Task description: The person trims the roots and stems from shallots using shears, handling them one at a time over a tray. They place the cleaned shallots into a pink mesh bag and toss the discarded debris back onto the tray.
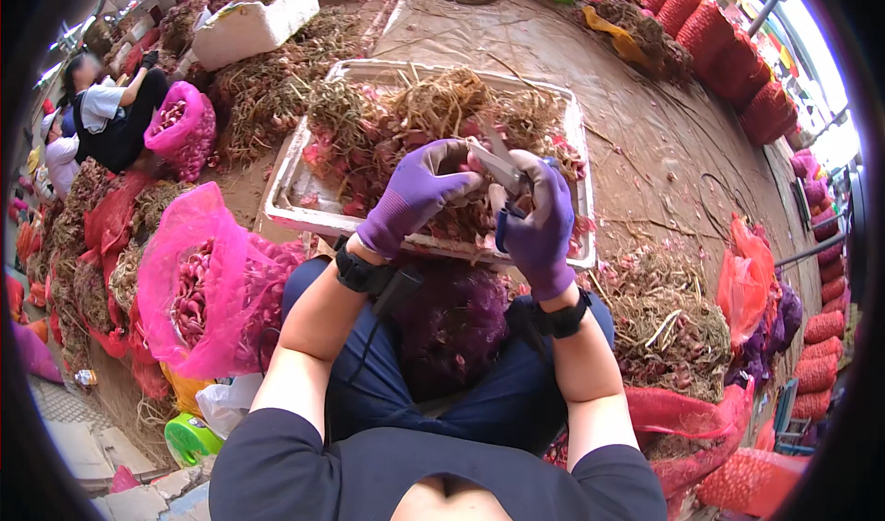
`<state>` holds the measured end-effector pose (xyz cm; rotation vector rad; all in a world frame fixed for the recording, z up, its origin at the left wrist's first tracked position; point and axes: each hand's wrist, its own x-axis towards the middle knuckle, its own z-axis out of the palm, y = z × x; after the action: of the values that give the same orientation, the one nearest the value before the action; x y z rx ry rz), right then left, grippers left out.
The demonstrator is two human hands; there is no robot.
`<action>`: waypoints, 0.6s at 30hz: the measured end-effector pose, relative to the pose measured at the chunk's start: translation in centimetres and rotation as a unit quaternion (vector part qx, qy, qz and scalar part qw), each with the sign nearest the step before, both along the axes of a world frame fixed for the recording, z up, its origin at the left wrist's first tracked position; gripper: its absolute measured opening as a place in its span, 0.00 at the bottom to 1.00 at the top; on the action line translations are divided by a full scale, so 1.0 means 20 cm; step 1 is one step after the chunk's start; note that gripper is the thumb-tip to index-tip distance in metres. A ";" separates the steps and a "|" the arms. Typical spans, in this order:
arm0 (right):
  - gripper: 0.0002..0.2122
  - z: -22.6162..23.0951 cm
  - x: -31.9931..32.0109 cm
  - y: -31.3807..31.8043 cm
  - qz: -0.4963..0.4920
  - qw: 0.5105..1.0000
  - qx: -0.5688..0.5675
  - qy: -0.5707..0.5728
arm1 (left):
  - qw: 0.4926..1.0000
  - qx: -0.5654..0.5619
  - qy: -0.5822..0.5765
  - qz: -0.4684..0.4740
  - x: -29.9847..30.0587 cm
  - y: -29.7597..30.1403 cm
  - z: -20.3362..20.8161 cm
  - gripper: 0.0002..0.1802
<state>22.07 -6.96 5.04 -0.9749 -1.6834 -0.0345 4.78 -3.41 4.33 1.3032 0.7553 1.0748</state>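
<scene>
And here are both hands, gloved in purple, meeting over the near half of the white foam box (295,217). The left hand (419,191) has its grip pinched, thumb against fingers, on what looks like a small pink bulb (475,161), most of it hidden by the glove. Across from it, the right hand (544,215) has its grip wrapped round the handles of the scissors (503,169), and look, the blades are parted! Here's the relation that counts: the bulb sits just left of the right grip, at the blades. The scissors' long axis slants up and to the left from that grip, while the bulb's own axis is too covered to call. The left hand is nearer the bulb, since it's holding it; whether steel touches bulb, I can't tell.

Below them, a tangle of dry stems and pink bulbs (442,115) fills much of the box, which sits just beyond the person's knees. Out wide, a pink mesh bag (171,337) of bulbs stands by the left knee, a heap of dry stems (668,323) lies off the right, and a brown floor sheet (673,152) spreads beyond. Far left, people (115,120) sit among more heaps; red sacks (724,55) line the right side.
</scene>
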 end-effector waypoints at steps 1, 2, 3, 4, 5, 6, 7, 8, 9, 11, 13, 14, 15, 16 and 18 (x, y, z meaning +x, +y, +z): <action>0.20 -0.01 0.00 0.00 -0.015 1.000 -0.012 0.004 | 0.999 0.004 0.046 -0.011 0.00 -0.01 0.00 0.17; 0.20 -0.02 0.00 0.00 -0.018 1.000 -0.016 0.003 | 0.995 0.009 0.092 -0.023 0.01 -0.02 0.00 0.17; 0.20 -0.02 0.00 0.00 -0.018 1.000 -0.012 0.005 | 0.994 0.031 0.095 -0.031 0.03 -0.03 0.02 0.18; 0.20 -0.02 0.01 0.00 -0.018 1.000 -0.007 0.007 | 0.995 0.030 0.093 -0.036 0.05 -0.03 0.02 0.18; 0.20 -0.05 0.03 0.02 -0.020 1.000 -0.006 0.007 | 0.993 0.027 0.109 -0.043 0.06 -0.04 0.03 0.19; 0.20 -0.06 0.03 0.02 -0.021 1.000 -0.006 0.006 | 0.991 0.025 0.124 -0.047 0.07 -0.04 0.03 0.19; 0.20 -0.06 0.02 0.01 -0.004 0.999 -0.035 0.028 | 0.991 0.026 0.123 -0.048 0.06 -0.04 0.03 0.19; 0.20 -0.06 0.02 0.01 0.013 0.997 -0.064 0.051 | 0.990 0.027 0.131 -0.053 0.05 -0.03 0.01 0.21; 0.19 -0.07 0.03 0.01 -0.015 0.998 -0.058 0.022 | 0.988 0.027 0.139 -0.059 0.04 -0.04 0.00 0.22; 0.19 -0.04 0.05 0.00 -0.008 0.996 -0.080 0.030 | 0.989 0.025 0.128 -0.070 0.06 -0.02 -0.03 0.22; 0.17 -0.05 0.05 0.00 0.028 0.987 -0.121 0.102 | 0.990 0.023 0.120 -0.077 0.06 -0.02 -0.05 0.22; 0.17 -0.04 0.05 0.00 0.029 0.987 -0.121 0.102 | 0.991 0.018 0.102 -0.084 0.06 -0.02 -0.06 0.22; 0.17 -0.02 0.07 0.00 -0.011 0.988 -0.119 0.098 | 0.992 0.014 0.084 -0.091 0.06 -0.02 -0.05 0.23; 0.16 -0.01 0.08 0.00 -0.051 0.987 -0.116 0.095 | 0.992 0.014 0.082 -0.090 0.06 -0.02 -0.03 0.23; 0.16 -0.01 0.10 0.01 -0.020 0.982 -0.148 0.120 | 0.991 -0.061 0.065 -0.098 0.05 -0.03 0.01 0.23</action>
<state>24.00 -6.77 4.91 -1.1828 -1.4714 0.3035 5.70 -4.08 4.49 1.3217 0.7603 0.7798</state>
